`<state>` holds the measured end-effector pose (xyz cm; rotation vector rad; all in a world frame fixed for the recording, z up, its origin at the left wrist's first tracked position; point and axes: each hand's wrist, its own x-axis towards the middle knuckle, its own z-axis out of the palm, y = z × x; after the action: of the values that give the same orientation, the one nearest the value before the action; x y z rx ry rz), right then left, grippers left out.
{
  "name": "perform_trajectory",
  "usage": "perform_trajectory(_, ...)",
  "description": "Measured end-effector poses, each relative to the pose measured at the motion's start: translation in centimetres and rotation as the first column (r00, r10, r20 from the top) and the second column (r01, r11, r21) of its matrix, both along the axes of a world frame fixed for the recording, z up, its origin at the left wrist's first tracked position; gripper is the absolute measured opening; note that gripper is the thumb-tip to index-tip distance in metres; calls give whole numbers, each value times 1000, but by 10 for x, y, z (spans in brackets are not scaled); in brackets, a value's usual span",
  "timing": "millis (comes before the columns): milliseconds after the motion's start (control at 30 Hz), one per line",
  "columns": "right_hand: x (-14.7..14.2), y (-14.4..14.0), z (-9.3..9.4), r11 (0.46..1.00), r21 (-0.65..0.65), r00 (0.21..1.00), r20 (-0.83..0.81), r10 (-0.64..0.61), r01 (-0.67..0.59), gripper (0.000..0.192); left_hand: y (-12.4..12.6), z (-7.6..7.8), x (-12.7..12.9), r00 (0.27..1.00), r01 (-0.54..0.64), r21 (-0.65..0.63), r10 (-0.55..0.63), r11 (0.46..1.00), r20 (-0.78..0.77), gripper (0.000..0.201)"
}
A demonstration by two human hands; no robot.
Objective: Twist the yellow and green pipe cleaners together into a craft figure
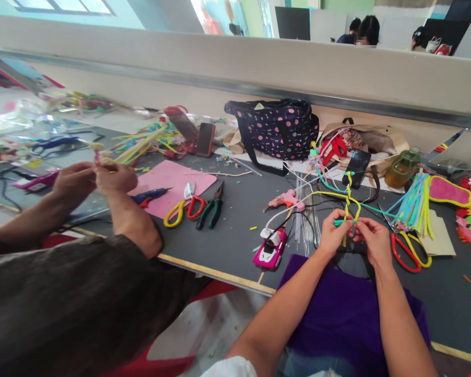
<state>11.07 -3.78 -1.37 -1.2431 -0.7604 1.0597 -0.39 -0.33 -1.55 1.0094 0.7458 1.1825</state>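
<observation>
My left hand [332,231] pinches a short teal pipe cleaner and the lower part of a twisted yellow pipe cleaner [348,191]. My right hand [372,236] is close beside it, its closed fingertips on the bent yellow strand. The twisted yellow piece stands up above my fingers. Beneath my hands lies a purple cloth [337,309]. To the right are red-and-yellow-handled scissors [410,252]. On the left rest a pink glue gun [284,201] and a magenta power strip [270,251] with a white plug in it.
A co-worker's hands [98,178] work at the left. Before them lie pink paper [172,180], scissors [184,207] and green-handled pliers [212,209]. At the back stand a dotted bag [278,128], a phone [357,166] and a bottle [403,168]. Bundled pipe cleaners [414,204] lie right.
</observation>
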Motion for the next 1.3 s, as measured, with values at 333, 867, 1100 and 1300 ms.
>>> perform_trajectory(333,0,-1,6,999,-3,994,-97,46,-47,28,0,1,0,999,9,-6,-8,1000,44,24)
perform_trajectory(867,-2,0,-4,998,70,996,91,2,-9,22,-6,-7,2,943,-90,426,214,900,-254,8)
perform_trajectory(1100,-4,0,-5,996,79,993,101,-58,50,18,-8,-2,3,928,-86,532,261,842,-264,7)
perform_trajectory(1300,-5,0,4,999,-38,994,-111,14,-18,24,-6,-2,2,925,-88,535,268,840,-268,3)
